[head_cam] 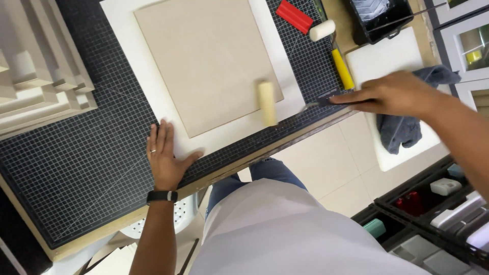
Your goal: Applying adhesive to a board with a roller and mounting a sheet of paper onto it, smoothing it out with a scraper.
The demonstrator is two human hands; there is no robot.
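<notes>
A small roller (267, 103) with a pale cream sleeve is lying on a tan board (206, 56), close to the board's near right corner, its sleeve standing across the board's right edge and its thin metal frame running off to the right toward the handle. The right hand (389, 94) is gripping that dark handle (326, 101), fingers curled around it and pointing left, so the hand is closed on the tool out past the right edge of the cutting mat (76, 163). The tan board is looking flat, matte and even in colour, and it is sitting on a larger white sheet (122, 35) that is showing as a border around it. The left hand (165, 158) is resting open, palm down with fingers spread, on the near left corner of the white sheet, holding nothing; a ring is showing on one finger and a dark band on the wrist. The black gridded cutting mat is covering the worktable under everything. Along the mat's far right edge a second roller with a yellow handle (342, 69) is lying beside a red block (294, 16), and a black tray (379, 20) is sitting just beyond them. A grey cloth (402, 130) is lying on a white surface, partly under the right arm.
</notes>
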